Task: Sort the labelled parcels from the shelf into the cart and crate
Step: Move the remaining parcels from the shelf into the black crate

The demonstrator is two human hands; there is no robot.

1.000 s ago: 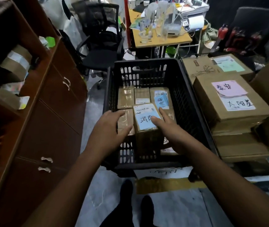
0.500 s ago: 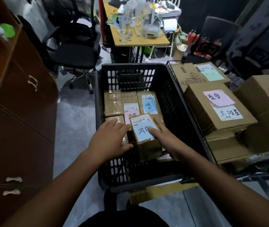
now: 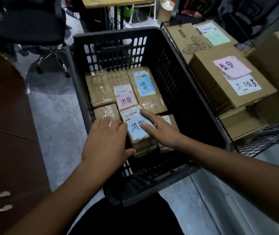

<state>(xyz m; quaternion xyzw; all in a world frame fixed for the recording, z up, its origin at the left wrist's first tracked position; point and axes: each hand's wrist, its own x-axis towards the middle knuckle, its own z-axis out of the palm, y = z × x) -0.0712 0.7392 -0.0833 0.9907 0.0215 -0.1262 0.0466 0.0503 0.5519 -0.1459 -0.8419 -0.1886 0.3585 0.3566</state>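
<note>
A black plastic crate (image 3: 186,92) stands on the floor in front of me with several taped brown parcels lying flat in it. One carries a pink label (image 3: 126,99) and another a blue label (image 3: 145,85). Nearest me lies a blue-labelled parcel (image 3: 137,131) on top of others. My left hand (image 3: 106,141) cups its left near corner, thumb curled round the near side. My right hand (image 3: 160,128) rests flat on its top, fingers straight. To the right, a wire cart (image 3: 262,141) holds big cardboard boxes, one with pink and white labels (image 3: 232,78).
A brown cabinet with drawers (image 3: 4,133) runs along the left, with a strip of grey floor (image 3: 55,116) between it and the crate. A black office chair (image 3: 33,22) and a wooden desk (image 3: 118,0) stand behind the crate.
Both hands have lowered the blue-labelled parcel deeper into the crate's near end. My view has moved closer and tilted down, so the shelf has left the frame.
</note>
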